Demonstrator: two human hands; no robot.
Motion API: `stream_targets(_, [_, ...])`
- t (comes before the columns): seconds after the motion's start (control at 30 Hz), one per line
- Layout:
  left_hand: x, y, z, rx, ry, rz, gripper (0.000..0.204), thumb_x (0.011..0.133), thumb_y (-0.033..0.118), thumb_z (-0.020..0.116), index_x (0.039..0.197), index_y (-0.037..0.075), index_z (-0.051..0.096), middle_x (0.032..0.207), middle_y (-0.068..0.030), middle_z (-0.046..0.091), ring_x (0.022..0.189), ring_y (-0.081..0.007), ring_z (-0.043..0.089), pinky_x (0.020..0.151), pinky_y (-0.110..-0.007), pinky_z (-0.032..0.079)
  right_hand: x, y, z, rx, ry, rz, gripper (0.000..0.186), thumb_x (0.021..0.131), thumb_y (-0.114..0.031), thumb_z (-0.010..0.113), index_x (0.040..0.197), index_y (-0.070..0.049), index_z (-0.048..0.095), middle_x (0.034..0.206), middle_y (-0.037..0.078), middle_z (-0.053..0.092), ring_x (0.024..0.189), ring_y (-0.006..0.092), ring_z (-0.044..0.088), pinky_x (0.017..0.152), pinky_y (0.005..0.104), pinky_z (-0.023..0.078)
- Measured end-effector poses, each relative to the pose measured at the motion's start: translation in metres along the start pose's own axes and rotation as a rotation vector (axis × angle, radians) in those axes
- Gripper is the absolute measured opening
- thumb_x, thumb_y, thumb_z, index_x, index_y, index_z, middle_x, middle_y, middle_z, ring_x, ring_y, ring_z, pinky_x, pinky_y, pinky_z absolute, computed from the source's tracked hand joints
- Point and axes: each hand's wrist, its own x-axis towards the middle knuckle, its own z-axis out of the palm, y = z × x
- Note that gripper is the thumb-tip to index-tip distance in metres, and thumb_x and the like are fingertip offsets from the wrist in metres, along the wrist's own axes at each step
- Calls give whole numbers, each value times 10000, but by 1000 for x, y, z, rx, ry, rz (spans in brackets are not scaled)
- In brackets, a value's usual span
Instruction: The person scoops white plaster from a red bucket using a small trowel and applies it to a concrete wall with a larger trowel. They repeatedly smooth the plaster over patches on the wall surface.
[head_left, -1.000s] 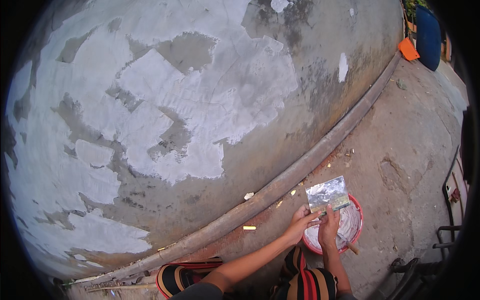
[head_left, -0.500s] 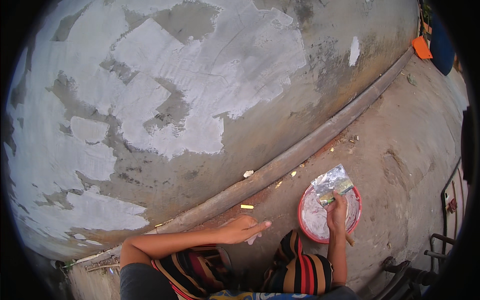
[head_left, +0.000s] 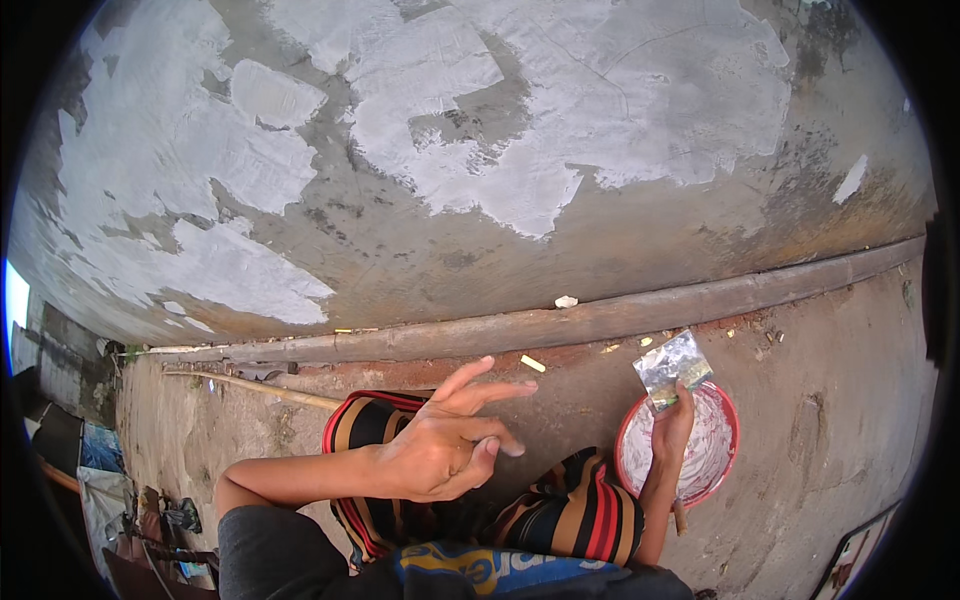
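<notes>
My right hand (head_left: 672,425) grips a thin, shiny silver square sheet (head_left: 668,366) with green and yellow patches; whether it is metal or a packet I cannot tell. Hand and sheet are over the red tub (head_left: 737,440), which holds white paste (head_left: 708,450) smeared up its inner wall. A short brown handle (head_left: 681,517) sticks out at the tub's near side. In front of my body, above my striped-trousered knees, my left hand (head_left: 450,435) has its fingers stretched apart. Nothing shows in it, though its palm side is partly hidden.
A grey wall (head_left: 400,265) with white coated patches (head_left: 680,110) rises ahead, above a raised ledge (head_left: 470,335). A yellow piece (head_left: 532,363) and a white lump (head_left: 566,301) lie near it. A wooden pole (head_left: 260,386) lies left on the ground; dark clutter (head_left: 180,515) stands lower left.
The view has swung left. My left hand has risen and spread its fingers; a pale bit seen below it before no longer shows. The right hand still holds the sheet over the tub.
</notes>
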Motion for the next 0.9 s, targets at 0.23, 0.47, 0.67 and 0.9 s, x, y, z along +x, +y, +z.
stream_targets(0.23, [8,51,2,-145,-136,-146,372,850,-25,594,1222,-16,588,1103,-106,689,1207,-299,584,1161,-561,222,10,-9,15,-43,-110,49,354,989,-248,513,1251,-11,493,1199,103,580,1035,215,608,800,407,532])
stream_targets(0.47, [-12,46,21,-216,83,34,63,852,-45,596,831,-60,538,1209,-266,563,1360,-418,379,1038,-513,437,7,-14,7,-47,-144,70,347,995,-214,503,1261,7,484,1234,103,574,1103,198,577,928,353,468])
stream_targets(0.67, [11,42,41,-284,30,110,362,806,37,649,1145,-52,558,1036,-208,660,1095,-373,627,951,-458,511,-2,-38,34,-79,-81,-11,350,990,-206,509,1264,11,486,1231,109,578,1100,207,579,940,373,465])
stream_targets(0.9, [25,2,51,163,-732,-144,408,901,240,617,1214,-2,517,969,-179,648,969,-335,655,838,-372,532,18,-77,55,-147,126,69,273,976,-170,465,1194,-10,506,1152,122,619,1035,222,636,876,370,542])
